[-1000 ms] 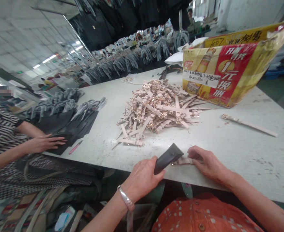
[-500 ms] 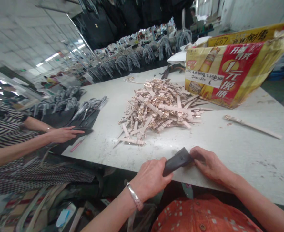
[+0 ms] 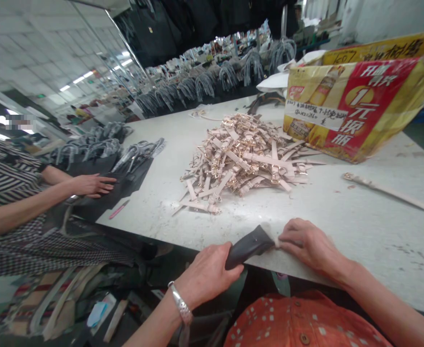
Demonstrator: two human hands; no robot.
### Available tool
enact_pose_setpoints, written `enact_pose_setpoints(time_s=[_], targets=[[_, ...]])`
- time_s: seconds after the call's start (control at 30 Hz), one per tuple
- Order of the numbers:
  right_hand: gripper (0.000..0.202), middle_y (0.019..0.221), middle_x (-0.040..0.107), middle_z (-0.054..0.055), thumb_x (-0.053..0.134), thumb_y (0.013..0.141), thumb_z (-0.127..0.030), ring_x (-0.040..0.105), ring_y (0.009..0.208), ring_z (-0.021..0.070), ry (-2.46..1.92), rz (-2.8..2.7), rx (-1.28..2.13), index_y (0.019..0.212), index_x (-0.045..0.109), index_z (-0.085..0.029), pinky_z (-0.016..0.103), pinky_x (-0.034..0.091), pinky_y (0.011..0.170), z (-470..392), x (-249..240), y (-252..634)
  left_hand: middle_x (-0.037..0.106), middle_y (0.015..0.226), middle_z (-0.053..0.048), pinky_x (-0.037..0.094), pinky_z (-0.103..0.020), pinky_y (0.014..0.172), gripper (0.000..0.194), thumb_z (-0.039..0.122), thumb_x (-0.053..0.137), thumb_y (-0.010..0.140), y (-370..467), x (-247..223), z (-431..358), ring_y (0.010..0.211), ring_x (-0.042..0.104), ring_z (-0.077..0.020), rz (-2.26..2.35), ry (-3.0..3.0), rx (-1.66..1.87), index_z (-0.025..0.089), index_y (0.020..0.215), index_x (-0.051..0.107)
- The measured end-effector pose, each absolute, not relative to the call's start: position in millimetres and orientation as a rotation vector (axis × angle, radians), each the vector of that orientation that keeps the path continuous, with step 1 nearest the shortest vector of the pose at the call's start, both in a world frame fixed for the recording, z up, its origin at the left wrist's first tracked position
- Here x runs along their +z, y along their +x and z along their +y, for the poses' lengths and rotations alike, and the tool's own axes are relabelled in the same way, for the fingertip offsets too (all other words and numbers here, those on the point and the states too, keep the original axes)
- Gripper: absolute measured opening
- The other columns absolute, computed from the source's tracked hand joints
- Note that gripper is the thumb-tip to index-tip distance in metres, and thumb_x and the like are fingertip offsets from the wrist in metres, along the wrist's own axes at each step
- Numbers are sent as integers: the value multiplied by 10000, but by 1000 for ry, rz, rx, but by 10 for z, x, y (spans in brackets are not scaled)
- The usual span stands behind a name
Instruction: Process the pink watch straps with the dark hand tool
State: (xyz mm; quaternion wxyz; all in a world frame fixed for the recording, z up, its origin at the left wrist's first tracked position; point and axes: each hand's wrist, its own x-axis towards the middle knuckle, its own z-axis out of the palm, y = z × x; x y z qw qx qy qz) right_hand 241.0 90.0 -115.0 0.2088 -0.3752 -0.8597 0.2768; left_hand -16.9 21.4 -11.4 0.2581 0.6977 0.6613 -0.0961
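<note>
Left hand [image 3: 212,270] clamped on dark strip [image 3: 250,246] above worktop [image 3: 161,193] edge; right hand [image 3: 308,241] pinched at strip's tip.

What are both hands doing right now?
Left hand: closed, holding the dark strip.
Right hand: fingers curled at the strip's far end; whether gripping anything, can't tell.

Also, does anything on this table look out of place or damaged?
Yes. The yellow-and-red cardboard box looks misshapen, its right side flaring outward and its upper right corner crumpled. One pale buckled strap lies well apart from the pile of similar straps. The white tabletop also has dark marks near its right side.
</note>
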Motion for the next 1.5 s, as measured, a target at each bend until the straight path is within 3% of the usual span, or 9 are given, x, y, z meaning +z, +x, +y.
enact_pose_setpoints(time_s=[0.2, 0.57, 1.33, 1.5], targets=[[228, 815, 611, 52, 472, 925, -201, 562, 802, 198, -1076, -2351, 692, 791, 657, -204, 319, 424, 714, 897, -1238, 2342, 687, 825, -57, 452, -282, 653, 239, 410, 489, 836, -118, -70, 242, 779, 659, -228, 1780, 1960, -267, 204, 894, 594], [222, 771, 555, 58, 395, 952, -187, 500, 743, 214, -1147, -2373, 397, 786, 542, -189, 344, 375, 697, 855, -1404, 2276, 681, 813, -45, 450, -265, 634, 249, 439, 495, 838, -242, -84, 187, 770, 660, -218, 1849, 1883, -228, 213, 882, 590], [194, 808, 550, 55, 412, 945, -165, 514, 780, 206, -1068, -2313, 606, 792, 528, -197, 335, 411, 714, 864, -1392, 2300, 695, 901, -104, 496, -364, 754, 303, 413, 470, 858, -31, 66, 309, 877, 663, -293, 1690, 2160, -486, 188, 998, 617], [215, 786, 553, 53, 414, 946, -179, 512, 756, 203, -1080, -2336, 535, 775, 544, -198, 330, 403, 699, 875, -1438, 2298, 696, 873, -80, 493, -331, 727, 263, 401, 482, 849, -41, 41, 298, 855, 668, -273, 1709, 2144, -432, 204, 955, 619]])
